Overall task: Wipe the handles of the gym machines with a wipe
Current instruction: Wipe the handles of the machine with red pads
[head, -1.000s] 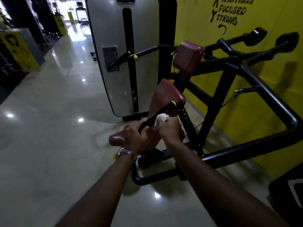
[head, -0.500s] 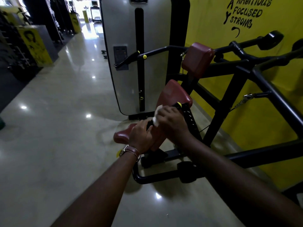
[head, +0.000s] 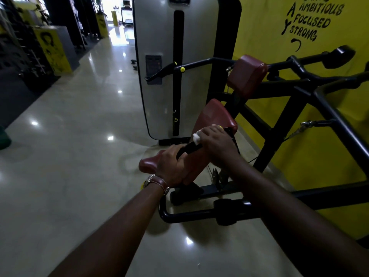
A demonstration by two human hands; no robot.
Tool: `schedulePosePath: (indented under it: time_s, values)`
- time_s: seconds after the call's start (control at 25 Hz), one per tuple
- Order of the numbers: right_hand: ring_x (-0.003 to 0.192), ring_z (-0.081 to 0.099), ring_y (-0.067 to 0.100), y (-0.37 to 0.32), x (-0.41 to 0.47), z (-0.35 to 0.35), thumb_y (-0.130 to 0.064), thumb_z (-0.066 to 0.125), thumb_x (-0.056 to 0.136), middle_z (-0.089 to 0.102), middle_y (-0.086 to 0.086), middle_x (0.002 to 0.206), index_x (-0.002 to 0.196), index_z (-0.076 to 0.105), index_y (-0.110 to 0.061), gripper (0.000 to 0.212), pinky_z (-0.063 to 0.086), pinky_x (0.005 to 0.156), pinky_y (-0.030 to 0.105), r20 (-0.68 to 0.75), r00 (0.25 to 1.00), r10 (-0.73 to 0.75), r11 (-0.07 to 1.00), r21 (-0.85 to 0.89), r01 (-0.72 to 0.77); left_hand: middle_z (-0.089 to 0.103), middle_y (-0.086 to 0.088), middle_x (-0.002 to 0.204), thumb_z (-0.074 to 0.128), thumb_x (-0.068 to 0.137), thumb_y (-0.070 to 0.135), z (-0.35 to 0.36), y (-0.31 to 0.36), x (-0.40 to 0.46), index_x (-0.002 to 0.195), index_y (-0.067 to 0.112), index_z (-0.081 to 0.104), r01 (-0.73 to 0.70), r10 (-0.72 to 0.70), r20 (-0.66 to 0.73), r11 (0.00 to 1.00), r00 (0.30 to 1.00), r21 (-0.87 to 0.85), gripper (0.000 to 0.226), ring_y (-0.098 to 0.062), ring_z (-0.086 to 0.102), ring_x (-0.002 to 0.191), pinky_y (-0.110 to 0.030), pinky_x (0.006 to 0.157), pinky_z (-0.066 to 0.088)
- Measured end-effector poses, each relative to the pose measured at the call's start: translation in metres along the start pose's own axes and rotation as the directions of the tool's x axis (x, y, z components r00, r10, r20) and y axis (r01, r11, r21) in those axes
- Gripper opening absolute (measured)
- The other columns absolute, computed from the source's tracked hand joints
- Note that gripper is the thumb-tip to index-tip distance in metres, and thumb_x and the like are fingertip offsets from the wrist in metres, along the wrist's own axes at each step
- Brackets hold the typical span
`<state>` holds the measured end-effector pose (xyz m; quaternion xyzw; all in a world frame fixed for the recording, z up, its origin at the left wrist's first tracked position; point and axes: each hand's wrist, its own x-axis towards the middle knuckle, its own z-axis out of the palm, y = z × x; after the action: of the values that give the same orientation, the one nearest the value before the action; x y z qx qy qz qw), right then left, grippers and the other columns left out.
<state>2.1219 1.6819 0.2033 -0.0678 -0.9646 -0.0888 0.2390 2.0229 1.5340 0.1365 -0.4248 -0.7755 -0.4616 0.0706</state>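
A black machine handle [head: 189, 148] slants up to the right in front of the dark red seat [head: 214, 118]. My left hand [head: 171, 166] grips its lower end, with a brown-strapped watch on the wrist. My right hand [head: 216, 141] wraps the upper part of the handle and presses a small white wipe [head: 196, 137] against it; the wipe peeks out at the left of my fingers. A second handle [head: 159, 73] with yellow dots sticks out in front of the grey weight-stack cover. Two more black grips [head: 337, 54] reach out at the upper right.
The grey weight-stack cover [head: 159, 37] stands right behind the seat. The black frame tubes [head: 335, 124] run along the yellow wall [head: 269, 27] on the right. Glossy tiled floor [head: 69, 156] opens to the left, with dark racks [head: 18, 47] beyond it.
My right hand slid up the handle with the wipe, away from my left hand, which kept its grip. The view drew closer and shifted right to left.
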Motion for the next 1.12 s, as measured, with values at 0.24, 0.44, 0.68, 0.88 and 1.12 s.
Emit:
schedulePosePath:
  time_s: [0.24, 0.44, 0.68, 0.88, 1.12]
  values:
    - [0.103, 0.058, 0.029, -0.048, -0.004, 0.016, -0.014, 0.047, 0.087, 0.064, 0.012, 0.102, 0.103, 0.066, -0.007, 0.025, 0.036, 0.107, 0.043, 0.0, 1.0, -0.031, 0.999, 0.037, 0.031, 0.064, -0.002, 0.083, 0.055, 0.081, 0.021, -0.003, -0.005, 0.004, 0.089, 0.014, 0.066, -0.017, 0.016, -0.011, 0.994, 1.0, -0.106, 0.015, -0.012, 0.057, 0.074, -0.013, 0.067, 0.039]
    - [0.077, 0.061, 0.021, -0.086, 0.051, 0.012, -0.028, 0.05, 0.097, 0.062, 0.001, 0.079, 0.08, 0.063, -0.015, 0.025, 0.044, 0.062, 0.031, 0.115, 0.928, 0.354, 0.89, 0.265, -0.372, 0.067, 0.003, 0.091, 0.058, 0.079, 0.028, -0.038, -0.034, 0.024, 0.104, 0.019, 0.065, 0.074, -0.059, 0.12, 0.989, 0.991, -0.127, 0.028, -0.012, 0.064, 0.082, -0.034, 0.071, 0.055]
    - [0.07, 0.062, 0.022, -0.104, 0.149, 0.03, -0.032, 0.048, 0.098, 0.066, 0.002, 0.078, 0.082, 0.064, -0.017, 0.027, 0.051, 0.058, 0.036, 0.001, 0.91, 0.415, 0.882, 0.243, -0.403, 0.055, -0.001, 0.105, 0.06, 0.08, 0.038, -0.109, -0.12, 0.091, 0.111, 0.013, 0.06, -0.174, 0.166, 0.106, 0.982, 0.98, 0.068, 0.04, -0.015, 0.057, 0.091, -0.027, 0.077, 0.05]
    - [0.06, 0.056, 0.019, -0.128, 0.235, 0.05, -0.028, 0.05, 0.098, 0.059, 0.001, 0.069, 0.075, 0.062, -0.016, 0.029, 0.04, 0.051, 0.029, -0.029, 0.866, 0.499, 0.834, 0.285, -0.472, 0.053, 0.0, 0.113, 0.064, 0.084, 0.041, -0.158, -0.192, 0.143, 0.119, 0.014, 0.057, -0.257, 0.239, 0.149, 0.959, 0.96, 0.119, 0.045, -0.016, 0.057, 0.093, -0.03, 0.075, 0.053]
    - [0.066, 0.06, 0.019, -0.134, 0.302, 0.103, -0.016, 0.056, 0.09, 0.065, 0.001, 0.074, 0.088, 0.069, -0.018, 0.013, 0.043, 0.051, 0.028, 0.102, 0.842, 0.53, 0.817, 0.204, -0.539, 0.056, -0.001, 0.111, 0.067, 0.084, 0.037, -0.172, -0.248, 0.222, 0.118, 0.012, 0.057, -0.281, 0.271, 0.149, 0.959, 0.951, 0.05, 0.043, -0.014, 0.057, 0.094, -0.028, 0.079, 0.051]
